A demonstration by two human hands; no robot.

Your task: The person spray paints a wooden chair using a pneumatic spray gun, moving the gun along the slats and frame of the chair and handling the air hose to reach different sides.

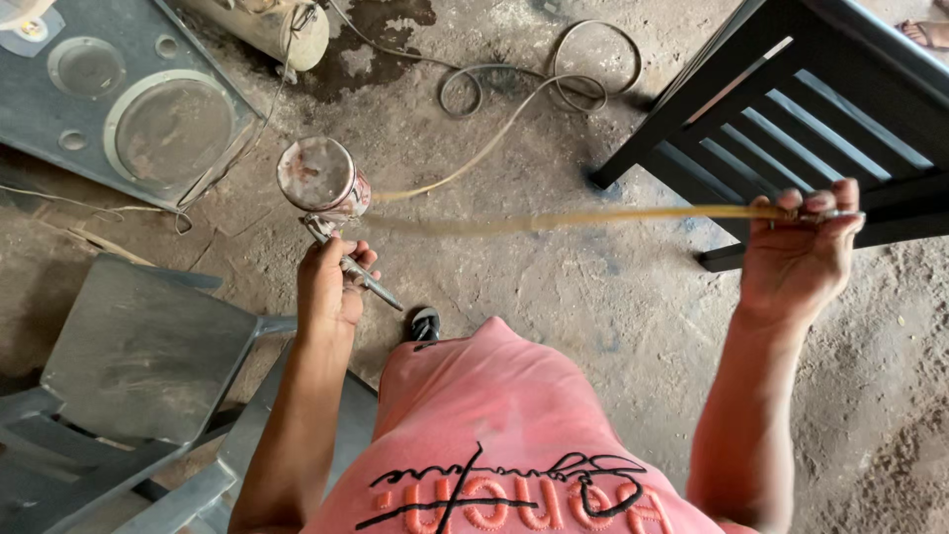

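The left hand (331,287) is closed around the grip of a spray gun (341,232), whose lidded metal cup (318,178) stands above the fist; what the cup holds is hidden. The right hand (801,252) pinches a yellowish hose (554,220) between its fingers. The hose runs taut and nearly level from gun to right hand, its long axis side to side. Beyond the right hand stands a black slatted chair (791,109); grey chairs (138,366) sit on the concrete floor (554,297) beside the left arm.
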